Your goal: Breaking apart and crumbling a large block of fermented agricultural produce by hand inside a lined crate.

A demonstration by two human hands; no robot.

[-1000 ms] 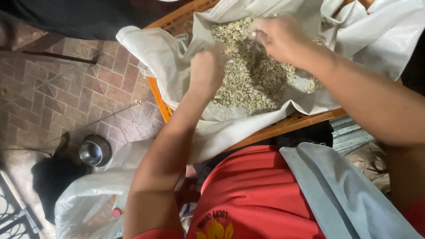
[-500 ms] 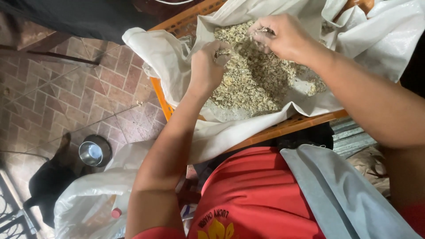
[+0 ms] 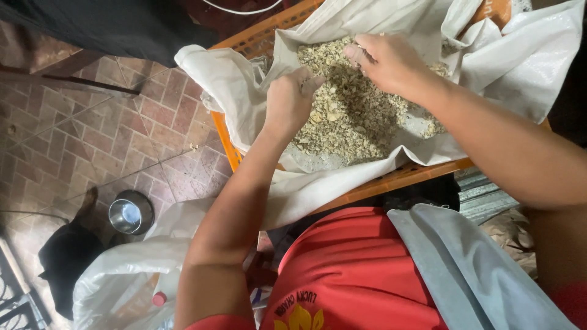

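A heap of pale dried chips and flakes (image 3: 351, 116) lies on a white sack cloth (image 3: 244, 91) that lines an orange plastic crate (image 3: 391, 182). My left hand (image 3: 292, 101) rests at the heap's left edge, fingers curled into the chips. At the heap's far side my right hand (image 3: 386, 60) has its fingertips pinched on a few pieces. Both forearms reach in from below over my red shirt (image 3: 348, 275).
Brick-tiled floor (image 3: 85, 134) lies to the left. A small steel bowl (image 3: 128, 215) and a black animal (image 3: 67, 260) are on it. A white plastic bag (image 3: 122, 269) sits by my left elbow. A grey cloth (image 3: 471, 275) drapes over my lap.
The view has shifted slightly right and up. My left hand has slid a little deeper into the heap; my right hand stays at the far edge, still picking.
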